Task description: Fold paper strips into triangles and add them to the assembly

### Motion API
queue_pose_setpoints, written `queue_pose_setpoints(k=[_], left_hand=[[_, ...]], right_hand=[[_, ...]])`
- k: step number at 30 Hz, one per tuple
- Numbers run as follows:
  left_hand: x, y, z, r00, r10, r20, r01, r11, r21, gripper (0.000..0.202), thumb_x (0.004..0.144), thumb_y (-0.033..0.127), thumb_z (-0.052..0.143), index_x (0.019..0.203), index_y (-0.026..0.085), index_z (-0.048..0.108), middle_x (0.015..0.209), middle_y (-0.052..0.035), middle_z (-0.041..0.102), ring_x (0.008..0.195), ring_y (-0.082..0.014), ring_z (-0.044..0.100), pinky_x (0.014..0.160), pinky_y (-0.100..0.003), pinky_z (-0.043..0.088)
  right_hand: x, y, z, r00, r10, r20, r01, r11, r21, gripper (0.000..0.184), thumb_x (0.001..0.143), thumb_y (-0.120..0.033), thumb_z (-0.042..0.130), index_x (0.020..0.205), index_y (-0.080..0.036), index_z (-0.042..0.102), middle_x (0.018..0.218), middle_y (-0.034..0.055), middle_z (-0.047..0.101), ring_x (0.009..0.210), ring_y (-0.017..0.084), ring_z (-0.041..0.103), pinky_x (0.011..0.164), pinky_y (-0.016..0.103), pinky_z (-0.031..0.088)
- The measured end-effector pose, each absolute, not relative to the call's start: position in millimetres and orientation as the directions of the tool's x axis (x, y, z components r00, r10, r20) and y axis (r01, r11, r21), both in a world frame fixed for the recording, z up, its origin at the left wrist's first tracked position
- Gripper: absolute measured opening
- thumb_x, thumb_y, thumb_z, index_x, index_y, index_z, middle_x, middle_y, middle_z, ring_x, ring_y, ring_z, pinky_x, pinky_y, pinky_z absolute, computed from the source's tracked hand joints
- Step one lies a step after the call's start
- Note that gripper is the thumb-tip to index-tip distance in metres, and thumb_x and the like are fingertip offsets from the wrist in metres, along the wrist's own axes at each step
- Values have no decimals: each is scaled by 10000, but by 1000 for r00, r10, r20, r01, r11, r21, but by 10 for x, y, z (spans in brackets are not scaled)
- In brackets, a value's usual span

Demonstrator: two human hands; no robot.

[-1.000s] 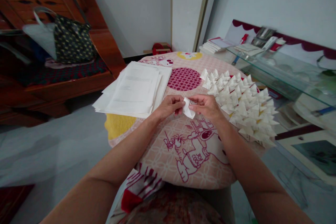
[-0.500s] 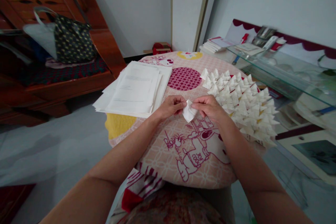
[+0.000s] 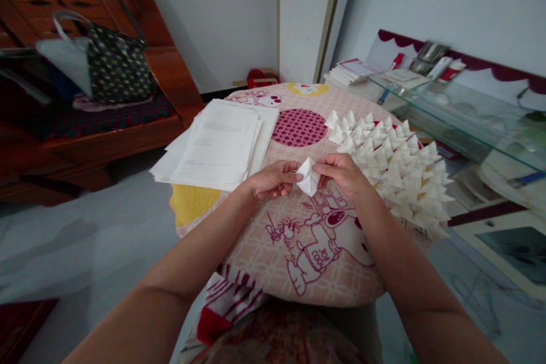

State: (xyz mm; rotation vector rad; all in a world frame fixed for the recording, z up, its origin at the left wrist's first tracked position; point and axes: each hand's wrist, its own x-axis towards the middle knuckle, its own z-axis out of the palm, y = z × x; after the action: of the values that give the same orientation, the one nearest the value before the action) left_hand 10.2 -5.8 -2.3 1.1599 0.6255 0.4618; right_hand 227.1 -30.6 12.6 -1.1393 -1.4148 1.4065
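Note:
A small folded white paper piece is pinched between my two hands above the pink cartoon-print cloth that covers the round table. My left hand grips its left edge with closed fingers. My right hand holds its right side, fingers closed too. Just right of my right hand lies a large cluster of several folded white paper triangles. A stack of white paper sheets rests on the table's left side, beyond my left hand.
A wooden bench with a dark dotted bag stands at the left. A glass shelf with books and small items runs along the right. Grey floor surrounds the table.
The paper piece has been turned and refolded between my fingers and sits slightly higher. My left hand has shifted a little lower and rotated; my right hand has barely moved.

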Motion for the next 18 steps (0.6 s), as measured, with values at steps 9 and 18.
queue_pose_setpoints(k=[9, 18], left_hand=[[122, -64, -21, 746, 647, -161, -48, 293, 955, 396, 729, 402, 838, 935, 138, 626, 556, 73, 547, 350, -17, 369, 320, -152, 178], [208, -60, -62, 570, 820, 60, -14, -63, 998, 418, 719, 379, 836, 969, 146, 594, 724, 22, 621, 510, -44, 486, 458, -174, 308]], right_hand=[[2263, -312, 130, -269, 962, -35, 82, -14, -997, 265, 703, -396, 783, 672, -156, 674, 534, -11, 636, 408, 84, 551, 378, 186, 370], [2238, -343, 192, -235, 969, -75, 72, -60, -996, 287, 650, -393, 814, 686, -161, 647, 499, -24, 607, 365, 87, 532, 304, 173, 295]])
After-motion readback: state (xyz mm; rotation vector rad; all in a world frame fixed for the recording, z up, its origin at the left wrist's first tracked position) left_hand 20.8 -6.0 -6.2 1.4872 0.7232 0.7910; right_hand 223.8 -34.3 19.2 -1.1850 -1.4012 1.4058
